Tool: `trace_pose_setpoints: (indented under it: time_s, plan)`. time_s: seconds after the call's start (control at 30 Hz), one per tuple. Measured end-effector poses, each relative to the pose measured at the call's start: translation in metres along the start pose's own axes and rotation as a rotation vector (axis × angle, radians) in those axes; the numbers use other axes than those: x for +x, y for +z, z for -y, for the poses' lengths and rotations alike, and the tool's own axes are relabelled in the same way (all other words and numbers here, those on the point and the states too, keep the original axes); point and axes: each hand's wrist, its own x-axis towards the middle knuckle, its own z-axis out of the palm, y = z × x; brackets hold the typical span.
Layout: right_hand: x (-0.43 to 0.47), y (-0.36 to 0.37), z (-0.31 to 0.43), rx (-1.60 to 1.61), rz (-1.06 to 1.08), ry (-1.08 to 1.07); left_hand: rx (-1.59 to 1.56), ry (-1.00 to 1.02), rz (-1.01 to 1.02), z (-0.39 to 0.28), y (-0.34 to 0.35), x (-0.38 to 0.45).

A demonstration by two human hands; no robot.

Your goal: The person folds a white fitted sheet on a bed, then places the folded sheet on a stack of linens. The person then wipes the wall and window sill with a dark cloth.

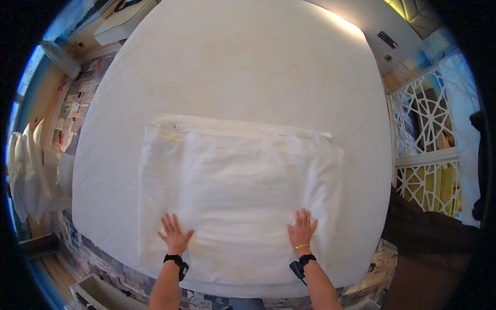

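A folded white sheet lies flat on a large mattress with a white cover, near its front edge. My left hand rests palm down on the left part of the cloth, fingers spread. On the right part lies my right hand, also palm down with fingers somewhat apart. Neither hand grips anything. Soft creases run across the cloth between them, and its far edge shows stacked layers. Each wrist wears a black strap with a small device.
A white lattice screen stands right of the bed, with dark brown fabric below it. Several white pillows are at the far left. An open drawer juts out at lower left. A remote control lies at upper right.
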Motion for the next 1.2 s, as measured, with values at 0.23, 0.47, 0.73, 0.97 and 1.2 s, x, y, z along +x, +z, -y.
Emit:
trace_pose_setpoints:
  time_s: [0.23, 0.47, 0.73, 0.97, 1.2]
  plan:
    - [-0.065, 0.013, -0.048, -0.047, 0.01, 0.444, -0.038, -0.16, 0.012, 0.04, 0.008, -0.025]
    - [-0.097, 0.037, -0.092, 0.438, -0.168, 0.861, -0.148, -0.399, -0.328, 0.108, -0.004, 0.019]
    - [-0.187, 0.059, -0.142, 0.562, 0.088, 0.894, -0.31, -0.644, -0.016, 0.143, -0.029, -0.019]
    - [-0.236, 0.067, -0.129, 1.716, 0.119, 1.41, -1.328, -1.063, -0.274, 0.184, 0.051, -0.076]
    - [-0.201, 0.074, -0.106, 1.792, 0.131, 1.204, -1.902, -0.704, -0.152, 0.172, 0.046, -0.08]
